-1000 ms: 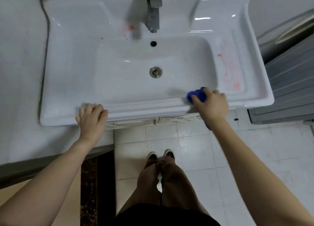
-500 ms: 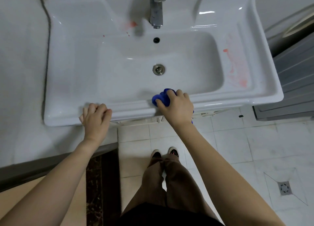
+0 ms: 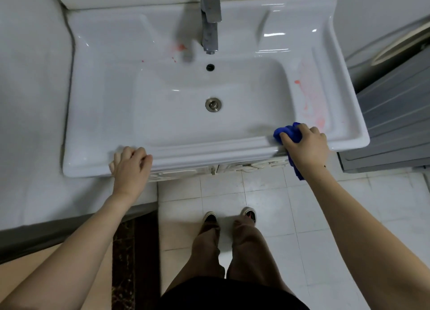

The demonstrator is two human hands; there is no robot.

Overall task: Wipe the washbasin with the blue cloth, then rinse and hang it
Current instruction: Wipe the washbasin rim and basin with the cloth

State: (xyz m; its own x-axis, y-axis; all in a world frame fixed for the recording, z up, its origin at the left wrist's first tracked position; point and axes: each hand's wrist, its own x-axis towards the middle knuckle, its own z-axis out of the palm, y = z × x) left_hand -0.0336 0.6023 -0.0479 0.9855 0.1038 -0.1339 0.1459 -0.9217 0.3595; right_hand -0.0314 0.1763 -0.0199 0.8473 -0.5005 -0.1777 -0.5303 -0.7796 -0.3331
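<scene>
The white washbasin (image 3: pixel 97 114) fills the upper part of the view, with a metal tap (image 3: pixel 210 18) at the back and a drain (image 3: pixel 213 104) in the bowl. Red stains mark its right ledge (image 3: pixel 311 100) and the area left of the tap (image 3: pixel 179 48). My right hand (image 3: pixel 307 144) grips the bunched blue cloth (image 3: pixel 288 131) on the front rim near the right corner; a tail of cloth hangs below my wrist. My left hand (image 3: pixel 131 163) rests with curled fingers on the front rim at the left.
A white counter (image 3: pixel 30 123) adjoins the basin on the left. A grey appliance (image 3: pixel 395 114) stands close on the right. Pale floor tiles (image 3: pixel 337 216) and my feet (image 3: pixel 229 216) lie below the basin front.
My right hand slid the cloth along the front rim, from the right to the middle and back to the right corner. My left hand stayed on the rim.
</scene>
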